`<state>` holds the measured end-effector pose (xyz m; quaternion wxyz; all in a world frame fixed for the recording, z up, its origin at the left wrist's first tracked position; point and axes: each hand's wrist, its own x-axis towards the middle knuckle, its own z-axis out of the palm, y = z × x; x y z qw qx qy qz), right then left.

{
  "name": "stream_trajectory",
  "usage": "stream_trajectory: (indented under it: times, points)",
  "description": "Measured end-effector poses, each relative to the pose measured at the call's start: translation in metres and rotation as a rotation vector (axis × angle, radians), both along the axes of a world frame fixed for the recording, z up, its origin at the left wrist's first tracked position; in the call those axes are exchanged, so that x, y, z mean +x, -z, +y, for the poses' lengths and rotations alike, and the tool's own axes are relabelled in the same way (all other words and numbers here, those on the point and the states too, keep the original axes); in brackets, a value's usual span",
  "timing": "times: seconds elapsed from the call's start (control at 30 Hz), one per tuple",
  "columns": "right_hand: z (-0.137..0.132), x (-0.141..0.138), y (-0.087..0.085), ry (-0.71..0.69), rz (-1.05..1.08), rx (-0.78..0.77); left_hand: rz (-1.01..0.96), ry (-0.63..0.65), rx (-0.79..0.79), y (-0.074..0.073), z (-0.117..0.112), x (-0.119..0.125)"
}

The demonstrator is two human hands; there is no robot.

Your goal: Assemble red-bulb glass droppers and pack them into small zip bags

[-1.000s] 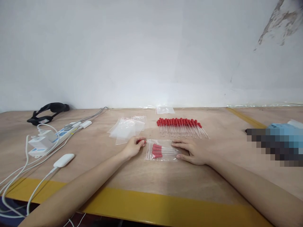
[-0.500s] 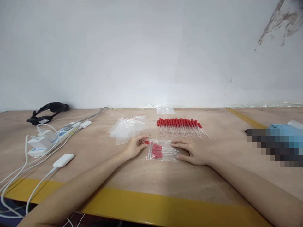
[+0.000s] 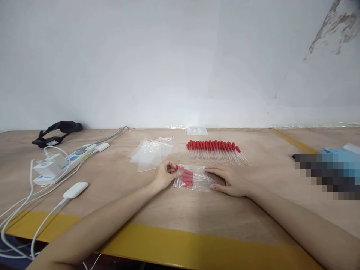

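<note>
A small clear plastic bag (image 3: 197, 179) lies on the wooden table (image 3: 180, 213) and holds several red-bulbed droppers (image 3: 186, 177). My left hand (image 3: 165, 174) pinches the red end of a dropper at the bag's left mouth. My right hand (image 3: 229, 180) lies flat with fingers stretched out on the bag's right end. A row of several more red-bulbed droppers (image 3: 216, 150) lies just behind the bag. A loose pile of empty clear bags (image 3: 150, 153) sits behind my left hand.
A white power strip (image 3: 60, 163) with plugs and white cables lies at the left, with a white adapter (image 3: 75, 190) nearer the yellow table edge. A black strap (image 3: 57, 132) rests by the wall. A blurred blue object (image 3: 332, 168) is at the right.
My left hand has moved right, bringing the red dropper end from beside the bag into its mouth. The right hand has stayed on the bag.
</note>
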<state>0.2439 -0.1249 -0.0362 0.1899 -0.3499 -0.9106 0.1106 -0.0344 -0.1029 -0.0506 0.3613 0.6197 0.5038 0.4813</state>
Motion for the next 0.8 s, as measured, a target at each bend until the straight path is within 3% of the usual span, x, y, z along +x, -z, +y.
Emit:
stream_trajectory:
  times: [0.43, 0.63, 0.8]
  points:
    - [-0.004, -0.002, -0.001, 0.062, -0.007, 0.073, 0.112, 0.054, 0.167, -0.001, -0.012, 0.003]
    - [-0.004, -0.002, 0.000, 0.055, -0.004, 0.068, 0.074, 0.078, 0.158, -0.001, -0.015, 0.003]
    - [-0.004, -0.001, 0.001, 0.040, 0.005, 0.069, 0.182, 0.051, 0.176, -0.002, -0.017, 0.000]
